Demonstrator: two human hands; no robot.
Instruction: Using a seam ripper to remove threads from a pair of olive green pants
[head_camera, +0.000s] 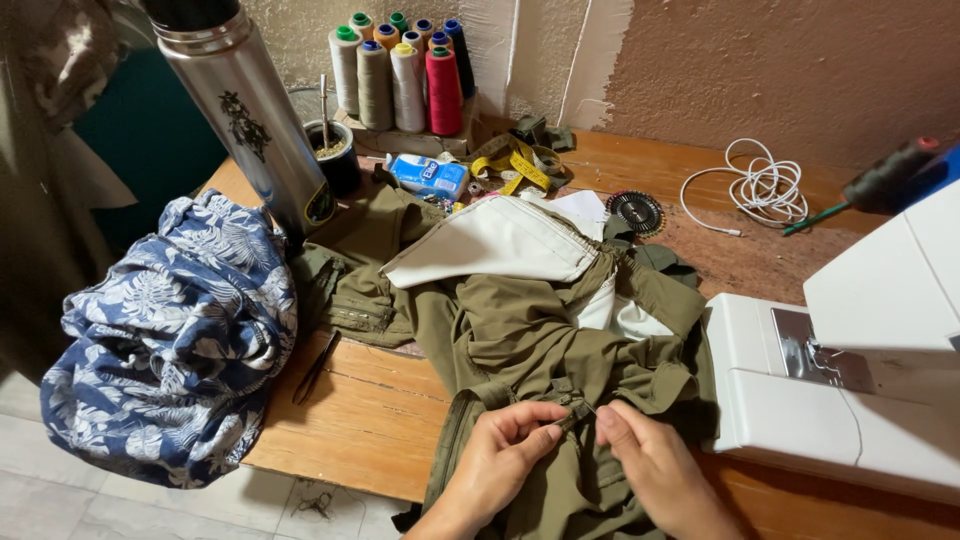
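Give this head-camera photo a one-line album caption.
Both hands, left hand and right hand, pinch olive garment beside white sewing machine.

Home sewing corner — a small tailoring workspace on a worn wooden table (370, 420) set against a rough, patchily plastered wall (780, 70). Evidence: white sewing machine (850, 390) at the right; rack of thread cones (405, 75) in several colours; yellow measuring tape (520, 165); round pin holder (635, 210); olive garment (540, 330) spread on the table; blue floral fabric (170, 340) heaped at the left. Domestic touches — steel thermos (245, 110), cup with metal straw (335, 150), coiled white cable (760, 190).
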